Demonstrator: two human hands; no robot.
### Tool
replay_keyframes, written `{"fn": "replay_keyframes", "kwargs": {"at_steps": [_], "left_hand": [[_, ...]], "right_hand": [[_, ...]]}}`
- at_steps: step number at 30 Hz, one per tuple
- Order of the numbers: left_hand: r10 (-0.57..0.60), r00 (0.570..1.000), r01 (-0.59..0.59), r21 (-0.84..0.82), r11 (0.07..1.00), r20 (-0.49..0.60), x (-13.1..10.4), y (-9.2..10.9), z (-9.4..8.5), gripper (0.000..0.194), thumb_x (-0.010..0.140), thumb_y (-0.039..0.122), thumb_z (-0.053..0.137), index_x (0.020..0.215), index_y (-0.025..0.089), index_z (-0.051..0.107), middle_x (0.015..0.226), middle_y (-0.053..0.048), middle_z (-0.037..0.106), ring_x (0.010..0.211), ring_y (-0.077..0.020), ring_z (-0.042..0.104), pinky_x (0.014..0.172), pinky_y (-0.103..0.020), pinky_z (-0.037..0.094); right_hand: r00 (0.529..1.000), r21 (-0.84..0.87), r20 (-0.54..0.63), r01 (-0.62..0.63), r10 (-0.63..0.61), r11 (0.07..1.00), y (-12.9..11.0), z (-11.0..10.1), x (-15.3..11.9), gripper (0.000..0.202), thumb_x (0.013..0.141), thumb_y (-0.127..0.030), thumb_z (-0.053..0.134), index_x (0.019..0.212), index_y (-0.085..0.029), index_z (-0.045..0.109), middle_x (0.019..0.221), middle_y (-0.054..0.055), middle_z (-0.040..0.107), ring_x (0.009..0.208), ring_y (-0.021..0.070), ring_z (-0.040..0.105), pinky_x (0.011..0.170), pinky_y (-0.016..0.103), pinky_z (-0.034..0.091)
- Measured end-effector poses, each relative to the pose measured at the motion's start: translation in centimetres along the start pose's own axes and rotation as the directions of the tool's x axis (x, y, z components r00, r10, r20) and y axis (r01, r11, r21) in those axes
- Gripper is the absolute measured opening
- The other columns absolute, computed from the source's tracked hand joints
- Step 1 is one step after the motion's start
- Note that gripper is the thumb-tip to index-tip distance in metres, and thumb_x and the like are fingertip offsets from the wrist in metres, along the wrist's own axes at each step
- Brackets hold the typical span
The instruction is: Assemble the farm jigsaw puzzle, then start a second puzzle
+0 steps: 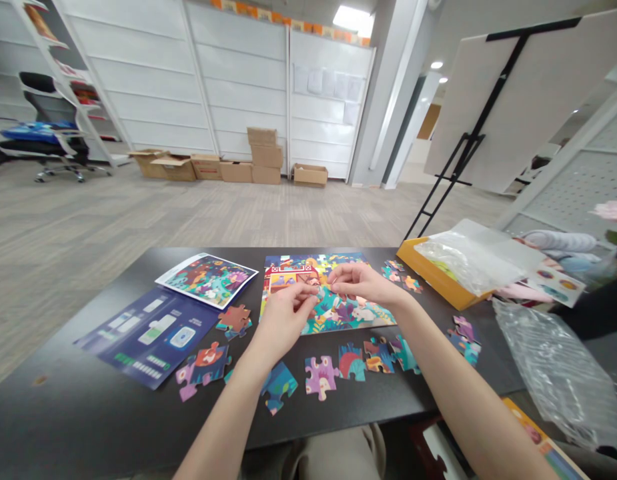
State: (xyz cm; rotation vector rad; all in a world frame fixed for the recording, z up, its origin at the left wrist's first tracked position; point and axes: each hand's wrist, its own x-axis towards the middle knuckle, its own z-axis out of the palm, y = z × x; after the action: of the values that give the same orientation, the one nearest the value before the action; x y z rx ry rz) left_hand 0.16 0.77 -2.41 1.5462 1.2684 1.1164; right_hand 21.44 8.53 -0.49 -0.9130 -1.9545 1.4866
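A colourful farm-scene puzzle (358, 317) lies at the far middle of the black table. Over its left part is my left hand (288, 313), thumb and fingers pinched together near the red barn picture. My right hand (361, 281) hovers over its middle, with thumb and fingertips close together. Whatever sits between the fingertips of either hand is too small to make out. Loose pieces lie nearer to me: a purple piece (321, 377), a red and teal piece (351, 362), an orange and blue piece (379, 355) and a blue-green piece (279, 388).
On the left are a picture sheet (208, 279) and a dark blue leaflet (148, 337), with more loose pieces (208, 363) beside them. At the right stand a yellow box (438, 277) holding plastic and a clear plastic bag (553, 367). Some pieces (465, 339) lie near the bag.
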Motion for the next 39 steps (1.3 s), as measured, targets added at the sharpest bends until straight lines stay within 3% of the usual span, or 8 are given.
{"fn": "replay_keyframes", "kwargs": {"at_steps": [9, 15, 23, 26, 29, 34, 39], "left_hand": [[0.058, 0.998, -0.058, 0.035, 0.998, -0.005, 0.5, -0.7, 0.4, 0.018, 0.087, 0.032, 0.064, 0.096, 0.019, 0.071, 0.086, -0.006, 0.077, 0.077, -0.0203, 0.075, 0.073, -0.034, 0.064], [0.076, 0.995, -0.074, 0.034, 0.997, -0.071, 0.5, 0.0, 0.6, 0.017, 0.086, 0.031, 0.064, 0.097, 0.020, 0.070, 0.089, -0.005, 0.078, 0.078, -0.0197, 0.076, 0.071, -0.032, 0.063], [0.062, 0.987, -0.025, 0.236, 0.971, -0.151, 0.6, 0.3, 0.4, 0.011, 0.089, 0.028, 0.062, 0.095, 0.023, 0.070, 0.085, -0.002, 0.079, 0.078, -0.0195, 0.075, 0.071, -0.031, 0.058], [0.048, 0.993, 0.012, 0.483, 0.875, -0.112, 0.3, 0.6, 0.6, 0.014, 0.092, 0.026, 0.059, 0.101, 0.025, 0.070, 0.091, -0.002, 0.080, 0.087, -0.0226, 0.075, 0.077, -0.033, 0.055], [0.053, 0.998, -0.028, 0.633, 0.773, -0.020, 0.1, 0.7, 0.9, 0.022, 0.095, 0.022, 0.054, 0.111, 0.026, 0.067, 0.096, -0.003, 0.080, 0.092, -0.0227, 0.075, 0.079, -0.032, 0.053], [0.058, 0.996, -0.087, 0.742, 0.665, 0.065, -0.1, 0.7, 1.1, 0.022, 0.096, 0.021, 0.051, 0.113, 0.024, 0.065, 0.103, -0.006, 0.078, 0.097, -0.0236, 0.073, 0.081, -0.032, 0.051], [0.055, 0.984, -0.165, 0.762, 0.626, 0.168, -0.1, 0.6, 1.2, 0.017, 0.096, 0.022, 0.054, 0.104, 0.023, 0.069, 0.106, -0.006, 0.076, 0.102, -0.0241, 0.070, 0.088, -0.034, 0.051]], "right_hand": [[0.992, -0.055, -0.106, 0.059, -0.064, 0.997, 0.2, 0.1, 0.4, 0.033, 0.076, -0.046, 0.081, 0.082, -0.017, 0.068, 0.066, -0.002, 0.063, 0.057, 0.0085, 0.055, 0.048, 0.021, 0.041], [0.997, -0.062, -0.045, 0.053, -0.056, 0.997, -0.7, -0.7, 0.5, 0.032, 0.076, -0.043, 0.082, 0.090, -0.017, 0.069, 0.075, -0.001, 0.068, 0.064, 0.0100, 0.061, 0.054, 0.021, 0.048], [0.998, -0.018, -0.056, 0.022, -0.023, 1.000, 2.2, -0.8, 1.1, 0.031, 0.074, -0.041, 0.083, 0.088, -0.017, 0.070, 0.072, -0.001, 0.070, 0.065, 0.0109, 0.063, 0.059, 0.023, 0.049], [0.997, -0.050, -0.077, 0.007, -0.011, 0.999, 3.1, -0.9, 1.1, 0.031, 0.072, -0.043, 0.084, 0.085, -0.017, 0.070, 0.070, -0.002, 0.069, 0.061, 0.0104, 0.061, 0.057, 0.022, 0.047], [0.997, -0.090, -0.078, 0.003, -0.010, 0.996, 3.7, -1.6, 1.1, 0.033, 0.070, -0.045, 0.084, 0.081, -0.017, 0.070, 0.070, -0.001, 0.069, 0.062, 0.0114, 0.062, 0.058, 0.023, 0.049], [0.990, -0.148, -0.092, -0.121, 0.108, 0.982, 4.6, -2.5, 0.9, 0.033, 0.072, -0.047, 0.081, 0.084, -0.018, 0.070, 0.067, -0.002, 0.067, 0.045, 0.0072, 0.049, 0.037, 0.019, 0.035], [0.977, -0.189, -0.106, -0.203, 0.185, 0.961, 4.5, -2.4, 0.7, 0.035, 0.075, -0.048, 0.076, 0.091, -0.017, 0.069, 0.073, -0.001, 0.068, 0.040, 0.0055, 0.045, 0.033, 0.018, 0.031]]}}
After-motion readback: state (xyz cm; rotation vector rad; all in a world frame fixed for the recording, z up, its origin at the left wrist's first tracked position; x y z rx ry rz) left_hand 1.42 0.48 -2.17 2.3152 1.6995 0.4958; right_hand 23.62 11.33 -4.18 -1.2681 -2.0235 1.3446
